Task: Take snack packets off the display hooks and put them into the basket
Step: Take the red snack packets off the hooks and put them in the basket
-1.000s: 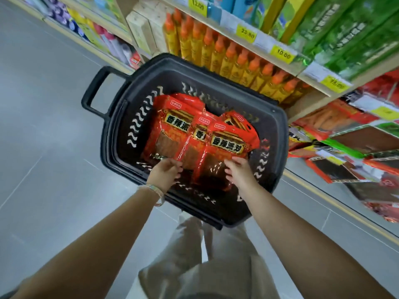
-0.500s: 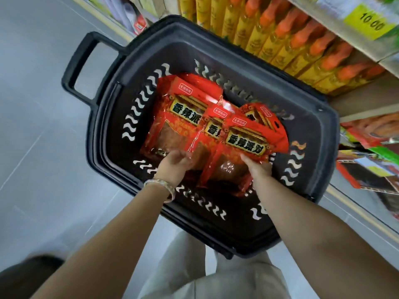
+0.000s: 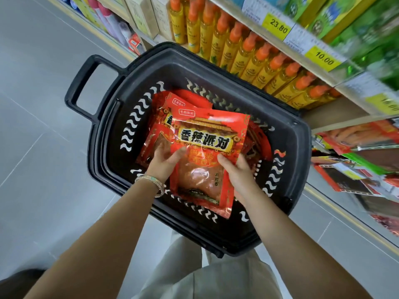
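**You are holding one red packet over the basket with both hands**

The top packet (image 3: 208, 147) is sitting above the middle of the basket (image 3: 103, 152), its printed face turned up toward you and its yellow label band running across the upper half. Its lower corner is overlapping the basket's near wall in this view. You are gripping it by both side edges. Your left hand (image 3: 163, 164) is pinching the left edge, with the thumb lying across the front just under the label. Your right hand (image 3: 237, 171) is clasping the right edge, thumb on the front and fingers curled behind where they cannot be seen. The clear window of the packet is showing between your two hands.

Under it, more red packets (image 3: 172, 102) are lying in the basket, fanning out toward the far-left side and peeking out on the right. A bracelet (image 3: 151, 183) is circling your left wrist, just over the basket's near wall.

The basket handle (image 3: 83, 91) is sticking out from its far-left corner over the grey floor (image 3: 38, 147). Beyond the basket's far rim, yellow bottles with orange caps (image 3: 248, 52) are standing in a row on a shelf, with yellow price tags (image 3: 278, 28) above them. To the right of the basket, other packets (image 3: 356, 162) are hanging on display, blurred. Your light trousers (image 3: 205, 277) are showing below the basket's near edge.
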`<state>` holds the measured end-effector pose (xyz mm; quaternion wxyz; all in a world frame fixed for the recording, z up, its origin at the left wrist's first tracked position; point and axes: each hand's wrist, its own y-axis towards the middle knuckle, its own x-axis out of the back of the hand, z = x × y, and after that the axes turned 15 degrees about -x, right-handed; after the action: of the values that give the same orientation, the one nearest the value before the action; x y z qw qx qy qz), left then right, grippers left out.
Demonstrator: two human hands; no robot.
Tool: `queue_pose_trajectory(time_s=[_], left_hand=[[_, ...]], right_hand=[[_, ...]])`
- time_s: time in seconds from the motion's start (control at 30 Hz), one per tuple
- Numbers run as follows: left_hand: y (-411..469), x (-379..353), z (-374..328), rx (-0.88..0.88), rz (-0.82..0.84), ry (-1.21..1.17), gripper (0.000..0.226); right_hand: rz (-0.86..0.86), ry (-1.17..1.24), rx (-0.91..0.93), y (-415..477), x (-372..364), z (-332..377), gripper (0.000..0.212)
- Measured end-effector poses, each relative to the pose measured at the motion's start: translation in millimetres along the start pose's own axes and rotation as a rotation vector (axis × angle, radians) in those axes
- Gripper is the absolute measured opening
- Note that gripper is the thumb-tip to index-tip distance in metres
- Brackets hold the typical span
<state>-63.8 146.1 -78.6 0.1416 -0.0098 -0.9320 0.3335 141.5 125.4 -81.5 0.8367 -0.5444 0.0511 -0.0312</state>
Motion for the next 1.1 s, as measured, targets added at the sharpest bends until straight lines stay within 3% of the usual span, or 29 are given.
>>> queue_pose_trajectory(time_s=[0.07, 0.13, 0.23, 0.4, 0.53, 0.63, 0.73, 0.87, 0.97, 1.03, 1.1], left_hand=[[1, 4, -2, 0.029, 0.002, 0.021, 0.084], [4, 9, 0, -0.005, -0.072, 0.023, 0.045], [10, 22, 0, -0.028, -0.201, -0.028, 0.015], [29, 56, 4, -0.087, -0.271, 0.148, 0.013], [31, 62, 15, -0.025, -0.244, 0.076, 0.015], [29, 59, 19, -0.014, -0.228, 0.063, 0.014], [28, 55, 18, 0.015, -0.226, 0.027, 0.013], [20, 50, 15, 0.053, -0.18, -0.077, 0.008], [8, 45, 8, 0.055, -0.178, -0.155, 0.011], [-7, 43, -1, 0.05, -0.188, -0.217, 0.013], [-24, 44, -9, 0.024, -0.193, -0.225, 0.024]], right_hand=[[0.049, 0.052, -0.063, 3, -9, 6, 0.043], [0.034, 0.051, -0.101, 11, -13, 12, 0.042], [-0.107, 0.1, -0.115, 34, -6, 15, 0.046], [-0.416, 0.058, -0.25, 71, 8, -7, 0.043], [-0.437, 0.201, -0.355, 87, 6, -19, 0.084], [-0.481, 0.124, -0.385, 95, 5, -25, 0.093], [-0.509, 0.007, -0.322, 96, 8, -29, 0.08], [-0.56, -0.024, -0.16, 75, 21, -33, 0.035], [-0.62, -0.135, -0.026, 47, 26, -33, 0.032], [-0.566, -0.156, 0.077, 25, 25, -31, 0.015], [-0.518, -0.19, 0.162, 0, 24, -27, 0.011]])
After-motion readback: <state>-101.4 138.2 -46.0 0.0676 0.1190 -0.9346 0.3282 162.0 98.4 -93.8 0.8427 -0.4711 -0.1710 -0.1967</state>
